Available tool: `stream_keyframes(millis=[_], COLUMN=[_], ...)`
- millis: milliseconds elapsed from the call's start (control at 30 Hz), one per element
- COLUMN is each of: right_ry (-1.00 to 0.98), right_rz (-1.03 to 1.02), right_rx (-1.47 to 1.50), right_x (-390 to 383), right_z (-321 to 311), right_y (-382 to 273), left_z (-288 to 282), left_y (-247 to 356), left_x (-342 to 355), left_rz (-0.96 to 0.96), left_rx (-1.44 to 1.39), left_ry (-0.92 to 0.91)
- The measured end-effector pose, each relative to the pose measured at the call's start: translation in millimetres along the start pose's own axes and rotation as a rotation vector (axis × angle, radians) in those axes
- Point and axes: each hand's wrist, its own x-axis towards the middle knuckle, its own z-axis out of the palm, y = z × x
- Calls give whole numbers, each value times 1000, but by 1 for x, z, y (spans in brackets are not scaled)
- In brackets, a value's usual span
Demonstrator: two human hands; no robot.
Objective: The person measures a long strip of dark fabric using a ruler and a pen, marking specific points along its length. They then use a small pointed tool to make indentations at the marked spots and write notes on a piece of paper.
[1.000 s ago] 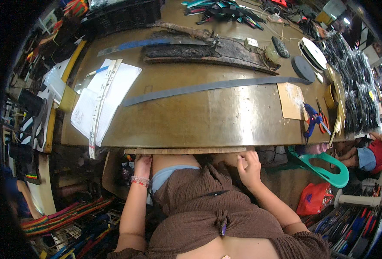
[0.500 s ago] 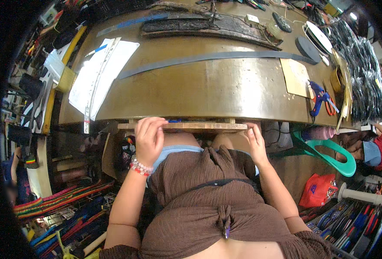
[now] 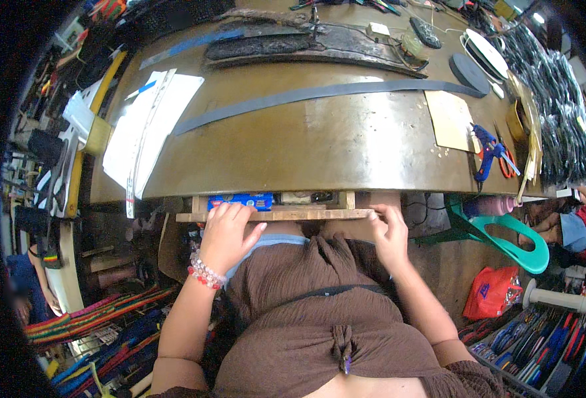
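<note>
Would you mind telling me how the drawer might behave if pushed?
The drawer likely stays rigid, its front being a wooden board. With the left hand and right hand toward opposite ends, it may slide fairly straight. It may feel heavier with a blue box inside.

Glare whitens the tabletop (image 3: 273,152); fisheye edges curve into black.

I log pale print on the blue box (image 3: 240,198) in the drawer (image 3: 293,215) and a blue emblem on the red bag (image 3: 490,295). Marks along the ruler (image 3: 144,142) are too fine for my feed.
</note>
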Motion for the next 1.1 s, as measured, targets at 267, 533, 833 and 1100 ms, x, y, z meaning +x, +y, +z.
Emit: stream_keyframes(millis=[267, 533, 833, 1100], right_ry=[-389, -743, -779, -766], right_rz=[-572, -230, -186, -193], right_rx=[-359, -448, -514, -526], right_x=[19, 49, 48, 45], right_z=[76, 118, 118, 113], right_y=[-85, -102, -110, -112], left_z=[-2, 13, 17, 23], left_y=[-1, -1, 3, 6], left_x=[-1, -3, -6, -7], left_rz=[-21, -67, -57, -81], left_rx=[7, 19, 33, 45], left_ry=[-86, -27, 9, 76])
